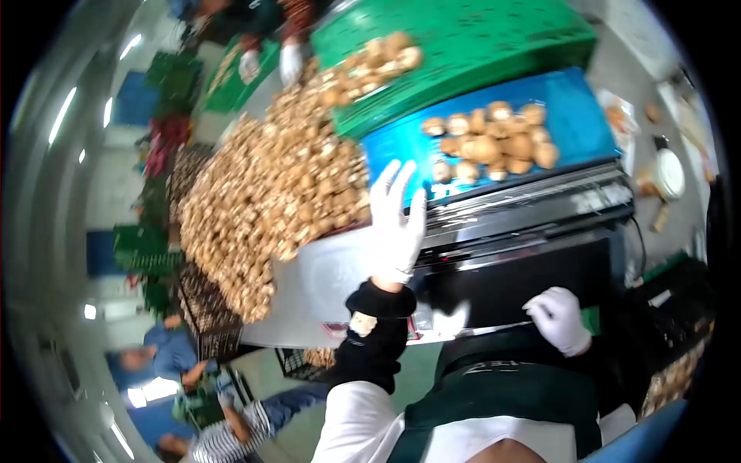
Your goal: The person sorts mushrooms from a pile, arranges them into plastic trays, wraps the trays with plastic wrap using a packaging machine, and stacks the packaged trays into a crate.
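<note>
My left hand (397, 224), in a white glove, reaches forward with its fingers spread and holds nothing. Its fingertips are at the near left corner of a blue tray (575, 116), though I cannot tell whether they touch it. On the tray lies a cluster of brown mushrooms (482, 147). A large heap of loose mushrooms (270, 185) covers the table left of that hand. My right hand (559, 318), also gloved in white, hovers near my body beside a black flat surface (525, 282). Its fingers are curled in, with nothing visible in them.
Beyond the blue tray stands a green crate (478, 46) with mushrooms at its left end. A black machine with shiny bars (532, 201) runs along the tray's near side. A white tub (670, 174) stands at the right. Co-workers' gloved hands (289, 63) are across the heap.
</note>
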{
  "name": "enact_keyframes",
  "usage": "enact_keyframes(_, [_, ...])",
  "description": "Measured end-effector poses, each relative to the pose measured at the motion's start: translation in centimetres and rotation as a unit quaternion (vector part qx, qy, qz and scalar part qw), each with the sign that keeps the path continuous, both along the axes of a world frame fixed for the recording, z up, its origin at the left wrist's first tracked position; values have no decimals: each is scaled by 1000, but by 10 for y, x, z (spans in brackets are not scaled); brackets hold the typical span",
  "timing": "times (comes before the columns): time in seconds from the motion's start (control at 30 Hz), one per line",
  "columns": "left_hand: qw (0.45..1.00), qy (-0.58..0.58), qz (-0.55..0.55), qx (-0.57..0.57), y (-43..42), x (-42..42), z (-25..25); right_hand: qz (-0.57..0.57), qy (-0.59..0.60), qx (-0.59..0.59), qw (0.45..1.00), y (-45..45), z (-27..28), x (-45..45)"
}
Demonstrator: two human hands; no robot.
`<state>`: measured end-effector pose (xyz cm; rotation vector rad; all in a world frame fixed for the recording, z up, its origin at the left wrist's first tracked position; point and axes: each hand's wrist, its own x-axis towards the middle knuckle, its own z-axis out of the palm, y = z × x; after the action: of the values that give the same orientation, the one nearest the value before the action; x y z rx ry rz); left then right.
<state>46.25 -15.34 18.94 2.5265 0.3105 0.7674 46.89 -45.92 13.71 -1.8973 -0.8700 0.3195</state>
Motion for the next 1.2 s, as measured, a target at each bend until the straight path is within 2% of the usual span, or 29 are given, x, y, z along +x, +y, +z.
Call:
enact_keyframes(0.13, [991, 44, 129, -9, 53, -76, -46, -11, 7, -78, 997, 1, -22, 10])
enact_keyframes(0.23, [974, 70, 214, -4, 99, -127, -57, -15, -11, -76, 997, 15, -33, 1])
enact_keyframes(0.27, [964, 84, 250, -15, 116, -137, -60, -11, -104, -92, 990, 21, -35, 0])
enact_keyframes(0.33, [950, 130, 277, 63, 156, -158, -79, -38, -155, -101, 982, 21, -48, -6])
enact_keyframes(0.37, [940, 93, 322, -67, 163, -152, -70, -43, -188, -101, 976, 22, -50, -6])
enact_keyframes(0.47, [941, 102, 321, -28, 220, -153, -98, -33, -209, -91, 973, 19, -55, -5])
enact_keyframes(0.57, [952, 74, 293, 52, 258, -125, -109, -15, -240, -136, 961, 16, -60, -4])
enact_keyframes(0.67, [953, 86, 287, 42, 286, -89, -112, -36, -234, -154, 959, 21, -56, -6])
enact_keyframes(0.77, [942, 123, 297, 100, 300, -58, -116, -29, -239, -174, 955, 15, -65, -6])
enact_keyframes(0.8, [940, 99, 295, 138, 304, -53, -124, -30, -241, -185, 952, 14, -64, -7])
enact_keyframes(0.83, [940, 135, 289, 122, 310, -51, -129, -26, -241, -204, 949, 14, -60, -8])
enact_keyframes(0.9, [943, 136, 285, 103, 313, -50, -133, -30, -215, -223, 951, 13, -56, -8])
enact_keyframes(0.93, [935, 129, 306, 128, 310, -49, -133, -47, -230, -211, 949, 15, -56, -8])
enact_keyframes(1.03, [956, 15, 285, 62, 279, -44, -106, -50, -201, -233, 950, 16, -51, -9])
enact_keyframes(1.1, [983, -32, 164, -80, 221, -30, -65, -55, -211, -191, 957, 19, -51, -7])
enact_keyframes(1.17, [985, -39, 50, -157, 156, -12, -32, -43, -209, -176, 961, 18, -50, -5])
enact_keyframes(1.2, [991, -4, 27, -131, 119, -2, -12, -44, -209, -172, 962, 17, -49, -5])
